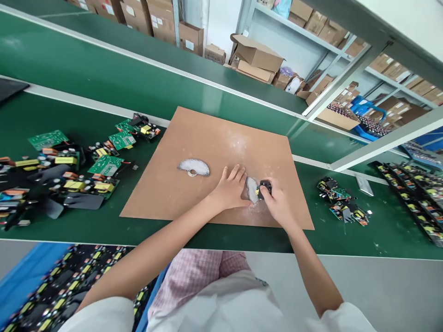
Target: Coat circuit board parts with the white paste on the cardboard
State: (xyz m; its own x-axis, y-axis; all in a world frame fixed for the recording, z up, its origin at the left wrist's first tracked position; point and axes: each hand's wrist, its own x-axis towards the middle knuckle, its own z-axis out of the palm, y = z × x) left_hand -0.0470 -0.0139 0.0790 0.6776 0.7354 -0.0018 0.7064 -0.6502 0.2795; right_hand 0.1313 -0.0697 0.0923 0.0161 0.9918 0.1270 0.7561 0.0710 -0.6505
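Hands meet near the front edge of a brown cardboard sheet on a green workbench. A pale, paste-smeared plate lies between them, its long axis running roughly away from the worker. The left hand rests flat beside it, fingers spread and touching its left edge. The right hand is clamped on a small black part with a yellow spot, pressed against the plate's right edge. Farther left on the sheet, well apart from both hands, lies a white half-disc with a hole. Circuit boards are heaped on the bench to the left; a smaller cluster of boards sits to the right. A blue bin at the worker's lower left holds more boards. Cardboard boxes fill the shelves behind.
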